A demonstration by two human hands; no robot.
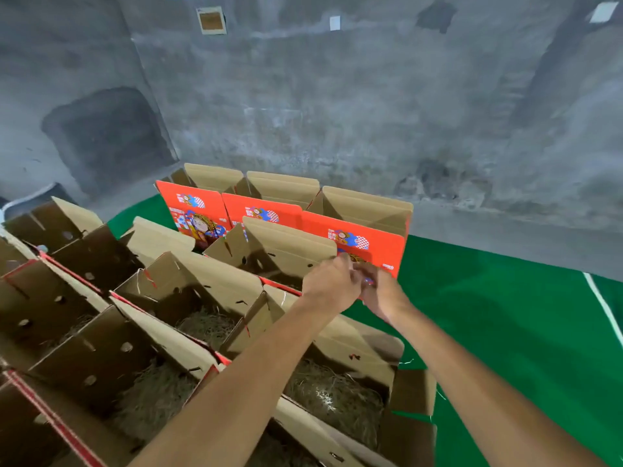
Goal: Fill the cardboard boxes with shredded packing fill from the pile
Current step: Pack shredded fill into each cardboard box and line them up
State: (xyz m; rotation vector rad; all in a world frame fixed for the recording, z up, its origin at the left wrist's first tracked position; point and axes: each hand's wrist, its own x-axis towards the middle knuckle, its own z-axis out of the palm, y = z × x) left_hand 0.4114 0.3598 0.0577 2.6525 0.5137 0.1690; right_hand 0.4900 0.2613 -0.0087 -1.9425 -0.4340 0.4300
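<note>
Open cardboard boxes stand in rows on the green floor. The near box [397, 396] holds straw-like shredded fill [333, 396], and so does the box [215, 284] to its left, with fill [205, 326] at its bottom. A further box [286, 244] looks empty. My left hand [328, 281] and my right hand [381, 291] meet at the red printed flap [367, 242] of a far box, fingers curled on its lower edge. Motion blur hides the exact grip. No loose pile of fill is in view.
More open boxes [67, 298] crowd the left side, some with fill. Red printed boxes [199, 210] stand at the back near the grey concrete wall [337, 112]. Green floor [505, 332] with a white line [603, 308] lies to the right.
</note>
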